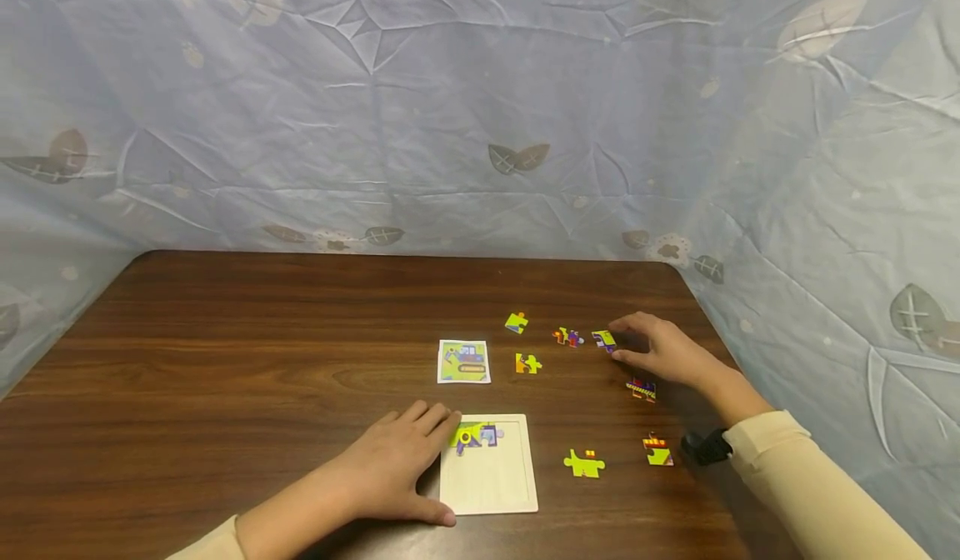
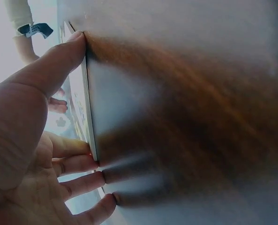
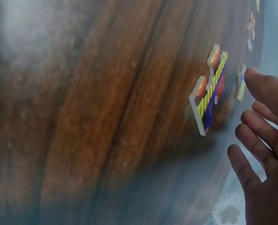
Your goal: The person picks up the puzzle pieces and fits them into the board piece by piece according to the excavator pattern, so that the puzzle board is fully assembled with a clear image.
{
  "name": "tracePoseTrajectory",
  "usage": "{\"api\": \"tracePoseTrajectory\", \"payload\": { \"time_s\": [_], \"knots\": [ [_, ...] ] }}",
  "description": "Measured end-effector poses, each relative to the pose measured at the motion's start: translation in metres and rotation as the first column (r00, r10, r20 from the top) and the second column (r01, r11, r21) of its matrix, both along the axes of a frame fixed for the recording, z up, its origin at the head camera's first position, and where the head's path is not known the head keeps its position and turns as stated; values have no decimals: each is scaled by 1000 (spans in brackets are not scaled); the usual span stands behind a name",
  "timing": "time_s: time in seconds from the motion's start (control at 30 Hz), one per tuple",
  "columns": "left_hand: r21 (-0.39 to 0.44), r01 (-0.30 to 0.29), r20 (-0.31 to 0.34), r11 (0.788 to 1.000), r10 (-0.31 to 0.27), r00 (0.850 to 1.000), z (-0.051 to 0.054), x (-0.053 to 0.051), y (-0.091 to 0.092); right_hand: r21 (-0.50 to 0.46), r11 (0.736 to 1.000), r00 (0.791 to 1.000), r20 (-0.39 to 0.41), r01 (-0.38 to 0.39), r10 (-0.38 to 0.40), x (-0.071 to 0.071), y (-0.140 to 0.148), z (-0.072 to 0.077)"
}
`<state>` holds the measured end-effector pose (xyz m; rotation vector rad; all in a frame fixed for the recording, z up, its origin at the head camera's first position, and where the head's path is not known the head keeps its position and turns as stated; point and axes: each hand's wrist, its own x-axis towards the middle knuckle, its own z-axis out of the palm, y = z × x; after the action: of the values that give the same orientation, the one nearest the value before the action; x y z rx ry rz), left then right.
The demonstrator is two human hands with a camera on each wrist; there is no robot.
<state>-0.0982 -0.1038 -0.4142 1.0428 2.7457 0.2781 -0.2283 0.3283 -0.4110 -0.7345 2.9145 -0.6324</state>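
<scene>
A light wooden puzzle tray (image 1: 491,485) lies on the table. Two joined pieces (image 1: 476,437) sit in its upper left part. My left hand (image 1: 397,464) is spread along the tray's left side, thumb by the lower corner and fingertips at the upper one. In the left wrist view the left hand (image 2: 49,136) touches the tray's edge (image 2: 88,108). Over at the right, my right hand (image 1: 663,349) has thumb and index finger parted beside a green and purple puzzle piece (image 1: 603,340). The right wrist view shows that piece (image 3: 241,83) close to the fingertips of the right hand (image 3: 265,126).
A picture card (image 1: 463,362) of a digger lies behind the tray. Loose pieces lie around: a green one (image 1: 517,322), an orange-green one (image 1: 528,363), a red-purple one (image 1: 568,337), a striped one (image 1: 642,389), a yellow-green one (image 1: 584,464) and a red-green one (image 1: 658,450).
</scene>
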Motion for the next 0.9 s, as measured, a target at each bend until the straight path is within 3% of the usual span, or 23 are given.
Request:
{"api": "tracePoseTrajectory", "payload": {
  "time_s": [0.33,0.67,0.9],
  "knots": [
    [-6,2,8,1000,-2,1000,-1,1,1,-29,1000,999,49,10,-9,-8,-1,-7],
    [1,-8,32,1000,8,999,0,1,1,17,998,999,2,-53,52,-16,-3,-7],
    [-6,-3,20,1000,3,1000,1,1,0,29,998,999,12,-52,52,-17,-5,-5]
  ]
}}
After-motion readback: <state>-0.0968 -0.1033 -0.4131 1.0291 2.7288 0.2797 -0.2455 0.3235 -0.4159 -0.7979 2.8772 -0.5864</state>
